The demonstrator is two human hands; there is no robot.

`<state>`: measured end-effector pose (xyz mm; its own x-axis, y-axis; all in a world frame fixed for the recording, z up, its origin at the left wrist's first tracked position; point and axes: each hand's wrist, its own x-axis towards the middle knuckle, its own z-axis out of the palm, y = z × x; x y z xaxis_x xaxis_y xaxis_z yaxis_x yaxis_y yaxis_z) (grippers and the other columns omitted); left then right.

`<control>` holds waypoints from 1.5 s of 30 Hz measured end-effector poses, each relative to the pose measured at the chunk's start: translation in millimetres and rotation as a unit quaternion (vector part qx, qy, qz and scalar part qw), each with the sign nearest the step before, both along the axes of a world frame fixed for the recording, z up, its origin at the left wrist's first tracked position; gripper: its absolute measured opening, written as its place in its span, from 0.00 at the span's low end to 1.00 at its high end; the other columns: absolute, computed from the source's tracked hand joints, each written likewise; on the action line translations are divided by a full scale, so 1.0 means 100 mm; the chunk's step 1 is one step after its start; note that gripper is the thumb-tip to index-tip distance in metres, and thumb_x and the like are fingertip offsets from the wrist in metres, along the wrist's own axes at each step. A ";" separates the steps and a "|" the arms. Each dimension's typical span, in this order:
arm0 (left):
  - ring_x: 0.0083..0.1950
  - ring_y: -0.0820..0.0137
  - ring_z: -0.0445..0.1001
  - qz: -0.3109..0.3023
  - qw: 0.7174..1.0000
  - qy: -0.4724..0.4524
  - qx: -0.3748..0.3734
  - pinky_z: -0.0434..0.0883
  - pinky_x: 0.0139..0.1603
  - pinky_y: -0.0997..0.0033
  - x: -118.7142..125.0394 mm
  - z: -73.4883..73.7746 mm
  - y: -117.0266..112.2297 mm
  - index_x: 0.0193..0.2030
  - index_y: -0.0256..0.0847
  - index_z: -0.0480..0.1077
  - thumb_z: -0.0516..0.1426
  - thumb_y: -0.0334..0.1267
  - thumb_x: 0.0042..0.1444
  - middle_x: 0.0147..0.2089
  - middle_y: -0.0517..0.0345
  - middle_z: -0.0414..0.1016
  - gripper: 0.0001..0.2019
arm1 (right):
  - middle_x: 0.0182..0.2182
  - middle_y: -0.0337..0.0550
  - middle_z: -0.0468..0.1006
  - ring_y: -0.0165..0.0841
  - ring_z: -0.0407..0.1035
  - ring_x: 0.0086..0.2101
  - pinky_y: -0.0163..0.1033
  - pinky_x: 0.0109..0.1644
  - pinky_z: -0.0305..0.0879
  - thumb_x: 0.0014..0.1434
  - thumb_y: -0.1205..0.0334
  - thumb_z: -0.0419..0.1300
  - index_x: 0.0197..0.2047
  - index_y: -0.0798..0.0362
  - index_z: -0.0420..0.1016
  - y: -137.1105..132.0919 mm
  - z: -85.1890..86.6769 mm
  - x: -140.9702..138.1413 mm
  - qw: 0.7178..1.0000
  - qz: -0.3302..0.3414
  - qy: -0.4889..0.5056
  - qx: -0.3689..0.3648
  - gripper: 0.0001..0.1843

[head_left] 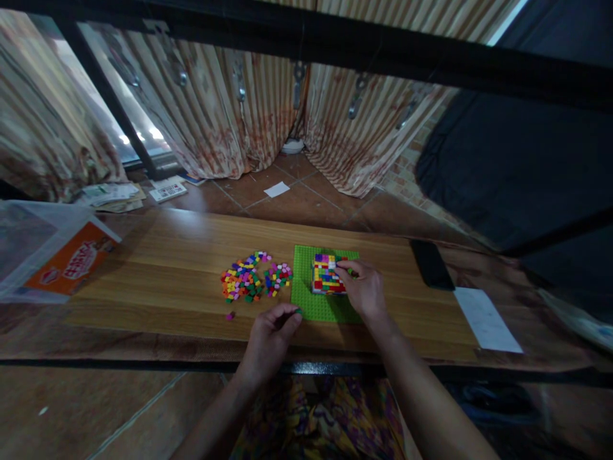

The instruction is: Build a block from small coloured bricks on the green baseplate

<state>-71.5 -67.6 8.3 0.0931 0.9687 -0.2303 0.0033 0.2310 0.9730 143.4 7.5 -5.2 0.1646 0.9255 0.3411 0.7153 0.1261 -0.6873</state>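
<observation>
A green baseplate lies on the wooden table. On it stands a small block of stacked bricks in several colours. My right hand rests against the right side of that block, fingers curled at its top edge. My left hand hovers at the baseplate's near left corner, fingers pinched together on something small and green that I cannot name. A pile of loose coloured bricks lies just left of the baseplate. One stray purple brick sits apart, near the front edge.
A black phone lies at the right, with a white sheet beside it. A clear bag with an orange packet sits at the far left. Papers lie on the tiled floor by the curtains.
</observation>
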 end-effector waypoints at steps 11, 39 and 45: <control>0.28 0.74 0.63 -0.006 1.000 -0.008 -0.016 0.61 0.30 0.76 0.00 -0.04 0.01 0.31 0.38 0.75 0.61 0.44 0.51 0.26 0.61 0.69 0.10 | 0.32 0.44 0.83 0.35 0.71 0.29 0.40 0.36 0.66 0.52 0.52 0.62 0.34 0.52 0.83 -0.06 0.04 0.04 0.988 -0.055 0.137 -0.053 0.14; 0.29 0.75 0.61 -0.006 1.000 0.008 -0.019 0.61 0.31 0.76 0.02 -0.05 -0.03 0.32 0.37 0.75 0.61 0.45 0.50 0.26 0.62 0.67 0.11 | 0.21 0.37 0.76 0.29 0.67 0.24 0.37 0.32 0.63 0.30 0.51 0.74 0.23 0.53 0.77 0.23 0.06 0.10 0.922 -0.024 0.353 -0.158 0.18; 0.29 0.75 0.62 0.009 0.999 0.026 -0.018 0.61 0.31 0.76 -0.10 -0.08 -0.06 0.33 0.38 0.75 0.61 0.44 0.50 0.27 0.61 0.69 0.11 | 0.22 0.38 0.75 0.31 0.68 0.26 0.38 0.31 0.64 0.36 0.48 0.71 0.25 0.53 0.76 0.24 0.00 0.13 0.922 -0.087 0.361 -0.110 0.18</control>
<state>-81.0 -73.4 0.0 0.0621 0.9609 -0.2697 0.0480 0.2670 0.9625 156.0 31.6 -5.7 0.4274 0.8974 -0.1092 0.0569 -0.1473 -0.9875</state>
